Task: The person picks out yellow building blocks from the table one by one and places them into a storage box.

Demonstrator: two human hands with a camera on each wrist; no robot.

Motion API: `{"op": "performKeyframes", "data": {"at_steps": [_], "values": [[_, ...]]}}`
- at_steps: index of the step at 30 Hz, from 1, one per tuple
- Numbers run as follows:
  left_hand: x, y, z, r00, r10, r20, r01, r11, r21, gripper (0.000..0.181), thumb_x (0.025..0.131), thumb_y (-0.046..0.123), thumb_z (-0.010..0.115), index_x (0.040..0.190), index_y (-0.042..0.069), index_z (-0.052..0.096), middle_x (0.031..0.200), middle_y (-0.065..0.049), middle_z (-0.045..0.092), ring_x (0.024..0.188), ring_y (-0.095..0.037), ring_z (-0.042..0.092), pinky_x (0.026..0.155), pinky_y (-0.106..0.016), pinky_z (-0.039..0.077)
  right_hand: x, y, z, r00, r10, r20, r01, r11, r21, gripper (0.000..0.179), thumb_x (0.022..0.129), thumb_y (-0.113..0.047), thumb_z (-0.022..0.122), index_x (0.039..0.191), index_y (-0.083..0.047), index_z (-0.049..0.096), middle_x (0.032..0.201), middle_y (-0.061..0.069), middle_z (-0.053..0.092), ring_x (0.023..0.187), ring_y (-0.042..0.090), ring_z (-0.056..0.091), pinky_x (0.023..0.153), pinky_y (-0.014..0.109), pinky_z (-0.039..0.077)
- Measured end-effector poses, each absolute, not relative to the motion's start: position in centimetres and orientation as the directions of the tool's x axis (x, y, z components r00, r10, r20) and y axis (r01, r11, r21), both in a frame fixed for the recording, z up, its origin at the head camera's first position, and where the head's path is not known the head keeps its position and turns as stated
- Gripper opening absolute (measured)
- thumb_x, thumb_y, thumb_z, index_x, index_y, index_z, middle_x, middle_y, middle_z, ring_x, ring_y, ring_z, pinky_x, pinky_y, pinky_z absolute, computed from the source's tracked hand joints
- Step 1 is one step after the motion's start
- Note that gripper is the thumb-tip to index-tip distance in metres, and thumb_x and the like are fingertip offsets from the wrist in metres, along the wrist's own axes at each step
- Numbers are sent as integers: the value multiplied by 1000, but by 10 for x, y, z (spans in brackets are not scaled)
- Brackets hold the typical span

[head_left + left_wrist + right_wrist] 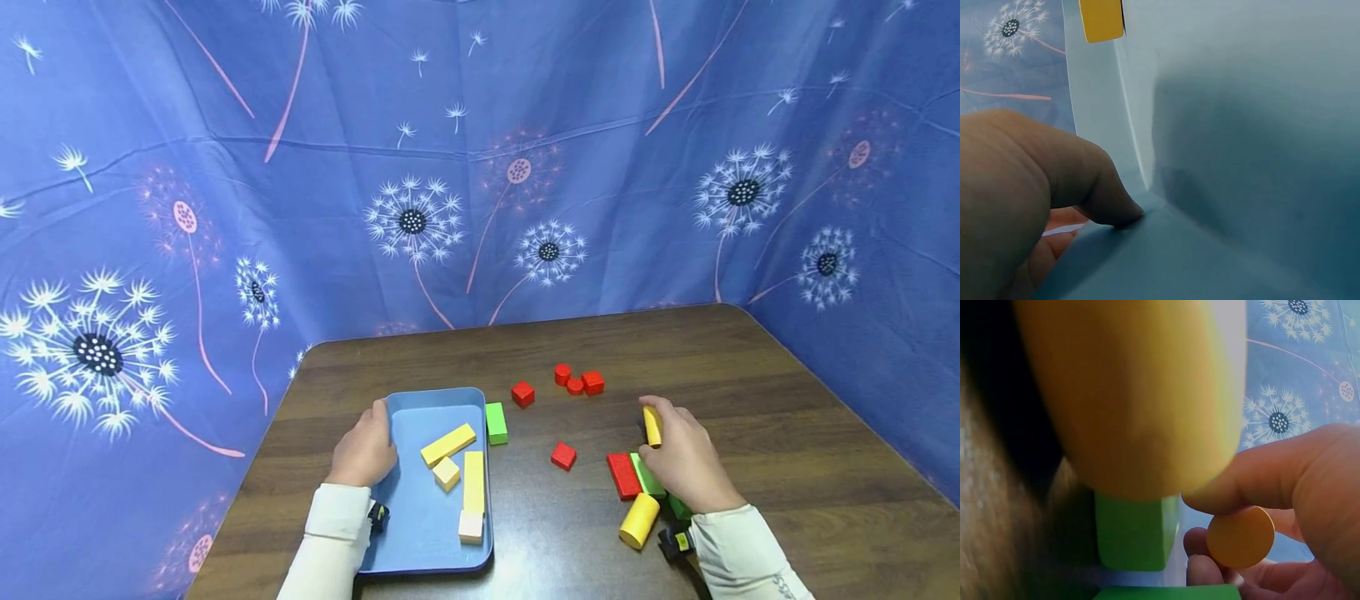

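My left hand (365,447) grips the left wall of a blue tray (408,525), its thumb (1107,187) bent over the rim in the left wrist view. Inside the tray lie two long yellow blocks (448,445) and two pale yellow cubes (446,473). On the right, my right hand (688,457) pinches a slim yellow cylinder (652,427), whose round end (1241,537) faces the right wrist camera. Just below that hand are a red block (623,477), green blocks (649,479) partly hidden by it, and a thicker yellow cylinder (640,521) lying on its side.
A green block (497,423) sits against the tray's right side. Several small red cubes and discs (522,394) are scattered across the middle of the brown wooden table (420,362). Blue cloth with dandelion prints (465,208) hangs behind and beside the table.
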State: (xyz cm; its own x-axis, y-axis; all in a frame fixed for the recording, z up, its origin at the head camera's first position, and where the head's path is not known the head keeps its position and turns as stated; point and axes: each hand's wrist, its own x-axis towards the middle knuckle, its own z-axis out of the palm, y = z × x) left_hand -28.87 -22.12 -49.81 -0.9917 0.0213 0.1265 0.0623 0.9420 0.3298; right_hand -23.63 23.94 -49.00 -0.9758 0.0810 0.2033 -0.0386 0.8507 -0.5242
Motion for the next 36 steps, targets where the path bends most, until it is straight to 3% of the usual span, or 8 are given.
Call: {"op": "performKeyframes", "data": {"at_steps": [12, 20, 27, 33, 36], "values": [[-285, -223, -500, -992, 26, 125, 66, 944, 323, 68, 91, 5, 66, 151, -8, 37, 135, -31, 61, 103, -44, 71, 84, -59, 58, -236, 238, -489, -984, 59, 169, -45, 834, -549, 77, 83, -21, 86, 148, -4, 46, 123, 26, 67, 90, 31, 65, 67, 40, 53], [-287, -223, -501, -988, 32, 151, 81, 940, 332, 69, 89, 4, 70, 149, -8, 38, 132, -30, 62, 98, -43, 72, 81, -59, 59, -231, 230, -470, -951, 54, 306, -129, 828, -546, 74, 81, -25, 88, 141, 2, 55, 138, 31, 48, 100, 37, 59, 76, 48, 54], [-290, -225, -499, -989, 24, 147, 72, 940, 334, 67, 92, 6, 66, 151, -6, 38, 134, -29, 62, 100, -43, 72, 81, -59, 59, -232, 218, -459, -926, 47, 373, -166, 838, -519, 72, 80, -27, 89, 137, 3, 58, 130, 28, 54, 87, 28, 56, 69, 37, 49], [-287, -222, -501, -991, 8, 130, 51, 940, 337, 67, 92, 5, 65, 151, -5, 38, 133, -29, 62, 101, -43, 71, 81, -59, 58, -228, 203, -456, -922, -6, 388, -208, 852, -480, 66, 78, -39, 90, 128, -3, 65, 96, 6, 62, 72, 14, 55, 60, 26, 44], [-289, -222, -502, -990, 14, 138, 59, 942, 331, 67, 90, 5, 66, 151, -6, 39, 132, -29, 62, 98, -42, 72, 78, -58, 59, -226, 195, -454, -912, -29, 410, -234, 856, -461, 64, 78, -43, 90, 125, -6, 67, 94, 2, 64, 74, 14, 59, 61, 27, 46]]}}
